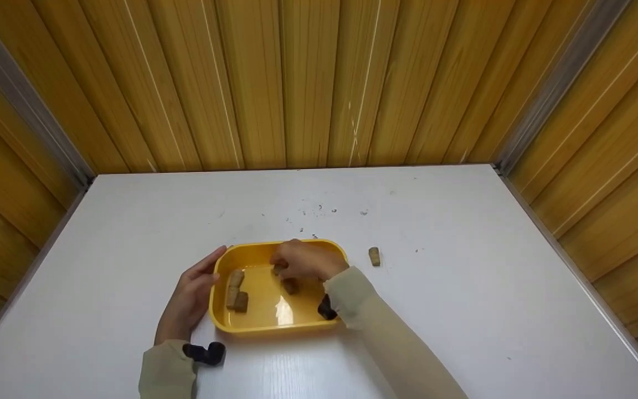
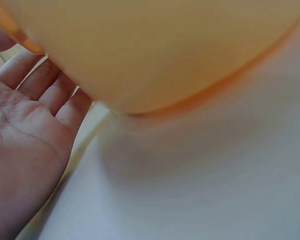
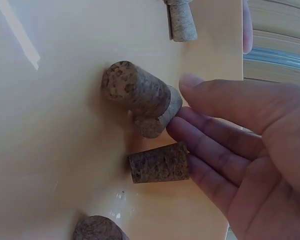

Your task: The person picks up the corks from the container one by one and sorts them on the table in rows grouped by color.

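Observation:
A yellow plastic tray (image 1: 263, 317) stands on the white table with several cork stoppers in it. At its left side my left hand (image 1: 190, 296) holds the wall, thumb at the rim and fingers along the outside. My right hand (image 1: 305, 260) reaches into the tray from the right. In the right wrist view its fingertips touch a pale cork (image 3: 157, 120), while the thumb stands slightly off it. A darker cork (image 3: 140, 90) leans on that one, and another cork (image 3: 160, 163) lies by the lower fingers. Several corks (image 1: 236, 291) are grouped at the tray's left.
A single cork (image 1: 374, 256) lies on the white table (image 1: 441, 310), right of the tray. Dark crumbs (image 1: 320, 208) are scattered behind the tray. Wood-patterned panels (image 1: 308, 83) wall the table at the back and sides.

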Demonstrator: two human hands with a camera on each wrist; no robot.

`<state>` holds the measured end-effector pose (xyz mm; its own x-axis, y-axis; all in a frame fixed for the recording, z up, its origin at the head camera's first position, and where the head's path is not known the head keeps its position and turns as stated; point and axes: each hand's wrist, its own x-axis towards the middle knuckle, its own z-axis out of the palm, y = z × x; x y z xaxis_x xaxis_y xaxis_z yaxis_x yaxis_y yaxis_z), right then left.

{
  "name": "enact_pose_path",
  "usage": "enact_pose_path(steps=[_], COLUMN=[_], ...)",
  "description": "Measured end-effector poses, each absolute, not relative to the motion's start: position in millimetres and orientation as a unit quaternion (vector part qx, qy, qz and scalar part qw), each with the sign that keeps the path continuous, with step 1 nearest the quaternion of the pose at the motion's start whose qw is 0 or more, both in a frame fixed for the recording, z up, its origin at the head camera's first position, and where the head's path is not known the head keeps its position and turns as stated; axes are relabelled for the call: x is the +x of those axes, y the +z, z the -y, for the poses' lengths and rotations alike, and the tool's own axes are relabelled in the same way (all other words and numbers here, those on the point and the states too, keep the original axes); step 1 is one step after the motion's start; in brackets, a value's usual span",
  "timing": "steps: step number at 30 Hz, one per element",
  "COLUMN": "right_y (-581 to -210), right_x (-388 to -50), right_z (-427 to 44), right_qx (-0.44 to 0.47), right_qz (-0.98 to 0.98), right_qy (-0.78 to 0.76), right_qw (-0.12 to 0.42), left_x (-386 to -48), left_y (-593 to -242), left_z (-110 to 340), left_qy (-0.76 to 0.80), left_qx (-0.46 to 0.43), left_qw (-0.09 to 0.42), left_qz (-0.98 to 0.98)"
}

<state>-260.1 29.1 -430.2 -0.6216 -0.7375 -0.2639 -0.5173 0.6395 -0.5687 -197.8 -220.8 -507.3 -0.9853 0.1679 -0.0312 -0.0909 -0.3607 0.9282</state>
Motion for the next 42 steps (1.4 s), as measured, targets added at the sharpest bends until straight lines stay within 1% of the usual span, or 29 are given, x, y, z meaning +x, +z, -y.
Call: enact_pose_path(steps=[6, 13, 20, 26, 31, 36, 38, 42], right_y=[-430.6, -431.9, -432.3, -432.4, -432.7, -433.2, -433.9, -437.7], right_x=[-259.6, -259.6, -259.3, -257.4, -256.6, -254.8, -254.8, -256.5], right_z=[-28.8, -30.0, -30.7, -30.1, -28.7, -27.8, -27.6, -28.0], right_qx=[-0.369, -0.378, -0.374, -0.36, -0.367, -0.355, -0.36, -0.362], right_qz=[-0.873, -0.86, -0.867, -0.868, -0.871, -0.868, -0.873, -0.869], right_qy=[-0.219, -0.237, -0.234, -0.238, -0.229, -0.245, -0.233, -0.241], right_qw=[0.231, 0.246, 0.233, 0.246, 0.234, 0.247, 0.234, 0.235], left_x=[-197.7, -197.0, -197.1, -197.4, -196.8, -197.0, -197.5, -197.8], left_y=[-507.2, -508.8, -509.8, -507.7, -507.2, -508.2, -508.6, -508.4], left_z=[221.3, 221.5, 221.0, 220.0, 220.2, 220.8, 220.9, 220.4], left_qy=[0.819, 0.823, 0.821, 0.818, 0.819, 0.82, 0.82, 0.819], left_qx=[0.033, 0.04, 0.039, 0.036, 0.036, 0.043, 0.04, 0.037], left_qw=[0.078, 0.08, 0.07, 0.076, 0.073, 0.071, 0.073, 0.075], left_qz=[-0.567, -0.562, -0.565, -0.569, -0.569, -0.566, -0.566, -0.567])
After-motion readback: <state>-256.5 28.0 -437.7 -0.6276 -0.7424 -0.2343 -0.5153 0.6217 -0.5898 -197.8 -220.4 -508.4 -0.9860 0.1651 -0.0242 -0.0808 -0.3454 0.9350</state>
